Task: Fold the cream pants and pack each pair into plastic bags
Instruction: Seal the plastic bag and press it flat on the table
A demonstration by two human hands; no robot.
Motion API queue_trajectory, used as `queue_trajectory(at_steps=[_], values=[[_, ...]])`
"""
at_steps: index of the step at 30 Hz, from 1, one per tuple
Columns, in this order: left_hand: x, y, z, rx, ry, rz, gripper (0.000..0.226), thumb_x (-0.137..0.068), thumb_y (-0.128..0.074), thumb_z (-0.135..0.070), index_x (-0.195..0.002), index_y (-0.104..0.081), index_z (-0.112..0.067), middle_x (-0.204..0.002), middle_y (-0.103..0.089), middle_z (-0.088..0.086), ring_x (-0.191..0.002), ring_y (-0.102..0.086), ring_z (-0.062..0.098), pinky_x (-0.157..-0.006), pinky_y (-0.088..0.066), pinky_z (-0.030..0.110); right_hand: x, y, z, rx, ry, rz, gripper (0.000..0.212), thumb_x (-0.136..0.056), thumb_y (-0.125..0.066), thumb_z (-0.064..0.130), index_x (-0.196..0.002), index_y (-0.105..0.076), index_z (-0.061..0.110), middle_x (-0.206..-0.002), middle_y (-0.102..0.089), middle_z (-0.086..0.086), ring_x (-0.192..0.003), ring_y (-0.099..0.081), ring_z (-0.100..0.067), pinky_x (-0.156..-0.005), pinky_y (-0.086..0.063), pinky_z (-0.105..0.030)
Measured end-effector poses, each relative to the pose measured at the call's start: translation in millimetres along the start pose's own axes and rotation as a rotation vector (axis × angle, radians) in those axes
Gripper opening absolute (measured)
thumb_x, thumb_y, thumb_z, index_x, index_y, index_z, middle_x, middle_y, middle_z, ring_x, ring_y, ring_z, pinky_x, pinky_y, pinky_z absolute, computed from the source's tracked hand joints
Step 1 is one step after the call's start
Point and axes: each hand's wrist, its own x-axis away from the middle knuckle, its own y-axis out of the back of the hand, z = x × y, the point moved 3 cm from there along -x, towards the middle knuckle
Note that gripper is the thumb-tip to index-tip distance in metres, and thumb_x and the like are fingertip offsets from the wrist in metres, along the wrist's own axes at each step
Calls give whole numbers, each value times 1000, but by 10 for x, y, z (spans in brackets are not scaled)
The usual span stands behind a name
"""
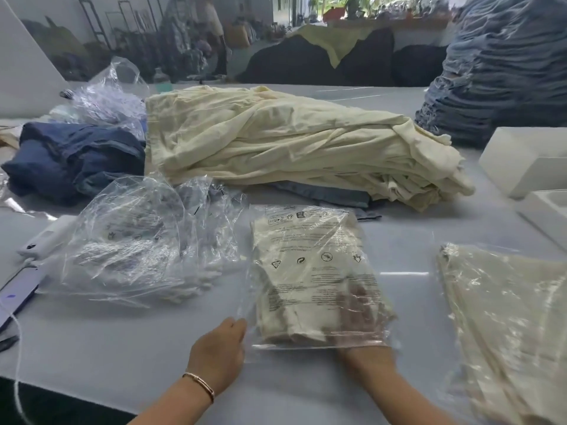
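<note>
i'm at a wide pale grey table [122, 342] in a cluttered workroom, with dark heaps and a yellow-green cloth blurred along the back and a tall stack of blue striped fabric [503, 65] rising at the far right. a big loose heap of cream pants [291, 142] lies across the middle of the table, a dark blue garment [70, 161] just beside it on the left, and a crumpled pile of empty clear plastic bags [144, 240] nearer me. straight ahead is a folded pair of cream pants [294, 289] already inside a clear printed plastic bag [310, 234]. my left hand [219, 354] pinches the bag's open near corner, fingers closed on the film. my right hand [359, 317] is pushed into the bag's mouth, fingers spread flat on the folded cloth, seen blurred through the plastic. a second bagged cream pair [506, 326] lies to the right, cut off by the frame edge. bare table stays open between the two bagged pairs and along the near edge by my left wrist. white boxes [521, 161] sit at the right edge, partly cropped. at the far left a white device [46, 237] with a cord is half hidden under plastic; i can't tell what it is.
</note>
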Motion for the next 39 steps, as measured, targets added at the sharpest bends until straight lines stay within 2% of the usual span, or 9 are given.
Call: queue_trajectory(at_steps=[3, 7, 10, 13, 17, 23, 27, 34, 39], values=[[-22, 30, 63, 58, -6, -65, 15, -78, -59, -22, -81, -45, -24, -82, -40, -7, -68, -48, 19, -51, -30, 25, 31, 36, 43, 329, 200, -21, 59, -99, -27, 54, -152, -15, 33, -162, -6, 5, -148, -3, -17, -119, 2, -35], [-7, 93, -78, 64, -238, -166, 50, -43, -78, -28, -88, -61, -17, -101, -57, 5, -87, -59, 26, -61, -54, 30, 315, 127, 252, 507, 518, 5, 39, -98, -37, 46, -127, -56, 29, -133, -57, 0, -120, -53, -24, -100, -41, -35], [-49, 135, -235, 27, -452, -189, 89, -46, -74, -31, -131, -51, -23, -138, -49, 7, -124, -48, 28, -93, -47, 36, 599, 352, 191, 108, 814, -440, 8, -81, -60, 30, -77, -61, 24, -74, -62, 9, -68, -56, -12, -57, -44, -22], [-68, 114, -493, -107, -633, -161, 92, -53, -71, -39, -141, -46, -29, -149, -41, 1, -137, -39, 25, -107, -32, 45, 554, 618, -105, -136, 507, -876, 12, -82, -61, 26, -89, -60, 16, -84, -60, 1, -78, -54, -17, -69, -43, -30], [-145, 55, -789, -233, -716, -150, 76, -48, -84, -41, -121, -65, -35, -128, -63, -5, -119, -59, 19, -92, -52, 48, 142, 757, -419, -458, -237, -382, 57, -88, -66, 35, -132, -47, 3, -121, -55, -15, -112, -53, -32, -91, -40, -35], [-229, -38, -479, -158, -725, -355, 51, -58, -74, -5, -102, -75, -31, -112, -71, 0, -105, -67, 23, -83, -56, 45, 167, 552, -467, -429, -82, -180, 21, -79, -76, 14, -67, -61, 6, -60, -51, -3, -60, -45, -15, -62, -33, -27], [-125, -142, -102, -114, -743, -439, 58, -76, -36, 0, -115, -71, -26, -129, -61, 12, -118, -58, 34, -87, -55, 44, 217, 520, -479, -434, -41, -194, 21, -80, -75, 12, -64, -61, 9, -55, -50, 2, -55, -44, -10, -58, -33, -25], [316, -143, -246, -31, -644, -454, 43, -66, -42, -13, -90, -76, -27, -125, -62, 13, -116, -56, 34, -98, -40, 44, 431, 559, -618, -470, -85, 233, 23, -90, -66, 20, -71, -68, 7, -59, -68, -8, -43, -50, -10, -39, -30, -17], [471, -183, -1113, 529, -305, 77, 15, -84, -56, -27, -74, -63, -18, -68, -57, -11, -63, -55, 8, -59, -45, 23, 515, 597, -620, -587, -53, 220, 27, -94, -56, 13, -69, -66, 7, -55, -60, -9, -43, -49, -13, -41, -30, -19]])
